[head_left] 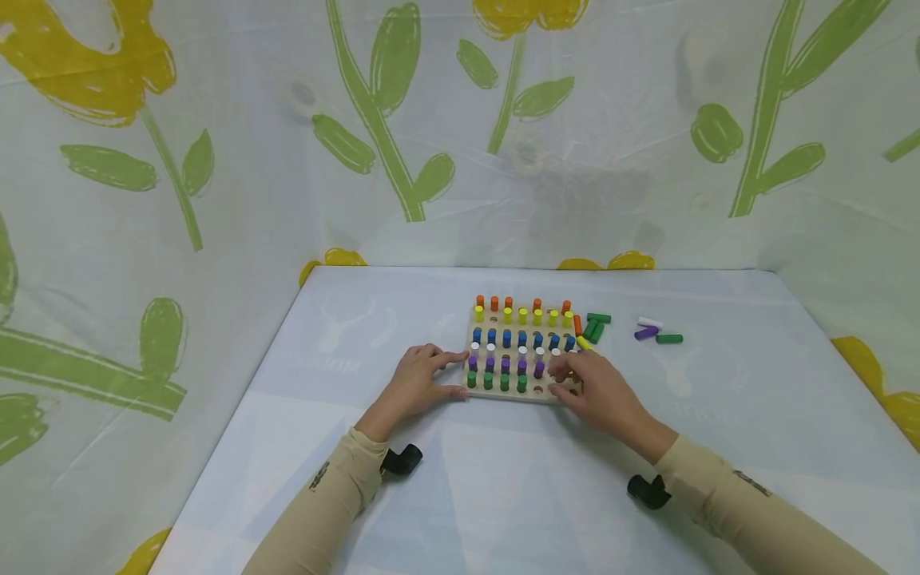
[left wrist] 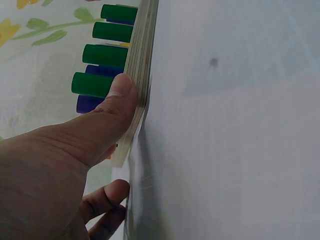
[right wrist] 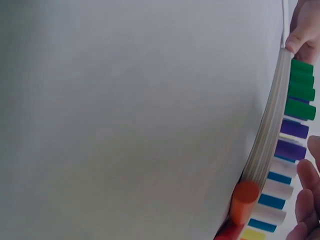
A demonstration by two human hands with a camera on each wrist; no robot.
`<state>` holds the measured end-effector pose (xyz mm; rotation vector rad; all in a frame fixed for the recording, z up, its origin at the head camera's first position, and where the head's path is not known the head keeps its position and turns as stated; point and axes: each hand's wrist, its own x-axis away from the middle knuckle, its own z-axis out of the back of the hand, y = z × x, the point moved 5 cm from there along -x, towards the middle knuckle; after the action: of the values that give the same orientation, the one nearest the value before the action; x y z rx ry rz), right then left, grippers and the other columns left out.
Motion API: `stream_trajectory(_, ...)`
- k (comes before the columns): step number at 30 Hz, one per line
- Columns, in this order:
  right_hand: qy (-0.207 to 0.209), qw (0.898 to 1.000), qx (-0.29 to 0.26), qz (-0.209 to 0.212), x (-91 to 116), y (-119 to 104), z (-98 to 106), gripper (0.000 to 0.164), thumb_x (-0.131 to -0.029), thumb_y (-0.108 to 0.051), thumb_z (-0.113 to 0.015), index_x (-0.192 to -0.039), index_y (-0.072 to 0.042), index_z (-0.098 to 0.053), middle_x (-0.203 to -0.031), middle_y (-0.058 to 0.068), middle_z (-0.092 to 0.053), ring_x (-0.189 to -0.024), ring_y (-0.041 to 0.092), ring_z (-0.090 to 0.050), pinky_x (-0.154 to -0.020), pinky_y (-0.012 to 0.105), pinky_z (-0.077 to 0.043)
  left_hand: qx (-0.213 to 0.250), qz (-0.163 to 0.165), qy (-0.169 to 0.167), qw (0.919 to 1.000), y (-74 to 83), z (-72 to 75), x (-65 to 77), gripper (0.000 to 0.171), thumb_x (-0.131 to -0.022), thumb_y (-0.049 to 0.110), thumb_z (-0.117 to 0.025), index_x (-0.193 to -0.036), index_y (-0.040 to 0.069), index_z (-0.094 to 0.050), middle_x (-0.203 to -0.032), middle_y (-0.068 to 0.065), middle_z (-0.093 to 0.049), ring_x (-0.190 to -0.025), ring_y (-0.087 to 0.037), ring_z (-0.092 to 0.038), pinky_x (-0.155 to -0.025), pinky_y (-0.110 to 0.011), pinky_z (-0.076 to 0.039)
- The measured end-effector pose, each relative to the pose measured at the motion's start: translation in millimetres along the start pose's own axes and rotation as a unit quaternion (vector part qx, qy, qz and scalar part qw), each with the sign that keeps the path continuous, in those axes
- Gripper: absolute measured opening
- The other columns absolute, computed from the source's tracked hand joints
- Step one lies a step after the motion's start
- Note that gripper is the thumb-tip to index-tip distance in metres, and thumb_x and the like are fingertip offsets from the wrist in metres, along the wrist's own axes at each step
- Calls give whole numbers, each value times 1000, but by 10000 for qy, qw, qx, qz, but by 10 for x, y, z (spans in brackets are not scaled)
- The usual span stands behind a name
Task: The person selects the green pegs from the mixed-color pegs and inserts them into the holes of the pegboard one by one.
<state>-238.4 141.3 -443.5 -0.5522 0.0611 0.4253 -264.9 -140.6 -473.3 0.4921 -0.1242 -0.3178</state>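
Note:
A wooden pegboard (head_left: 517, 396) holds rows of coloured pegs: orange, yellow, blue, white, purple and green. The left hand (head_left: 419, 379) touches the board's left side with thumb and index finger spread. Its thumb lies along the wooden edge beside the green pegs (left wrist: 102, 55) in the left wrist view. The right hand (head_left: 598, 393) is over the board's right end, near the purple pegs (right wrist: 291, 149). Its thumb and fingers are apart, and no peg shows between them. The hand covers the right ends of the purple and green rows in the head view.
Loose green pegs (head_left: 593, 331), a yellow peg (head_left: 584, 343) and an orange peg (head_left: 577, 325) lie by the board's right side. Farther right are a white peg (head_left: 650, 322), a purple peg (head_left: 645, 333) and another green peg (head_left: 669, 339). Flower-patterned cloth walls (head_left: 611, 200) border the table.

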Motion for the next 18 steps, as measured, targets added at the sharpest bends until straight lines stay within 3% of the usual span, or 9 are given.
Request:
stream_trajectory(5, 9, 9999, 4, -153, 9, 61, 46, 21, -91, -20, -78, -110, -13, -71, -94, -5, -66, -83, 19, -52, -71, 33, -46, 27, 12, -27, 10000, 6, 8, 8, 72, -81, 49, -83, -146, 30, -58, -108, 0, -55, -114, -28, -45, -99, -43, -38)
stream_trajectory(18, 106, 9979, 277, -574, 2, 293, 153, 23, -91, -22, -77, -110, -10, -71, -87, -1, -63, -88, 23, -52, -73, 36, -47, 87, -12, 20, 10000, 15, 13, 18, 72, -80, 49, -84, -145, 31, -58, -105, 1, -54, -114, -27, -45, -99, -43, -38)
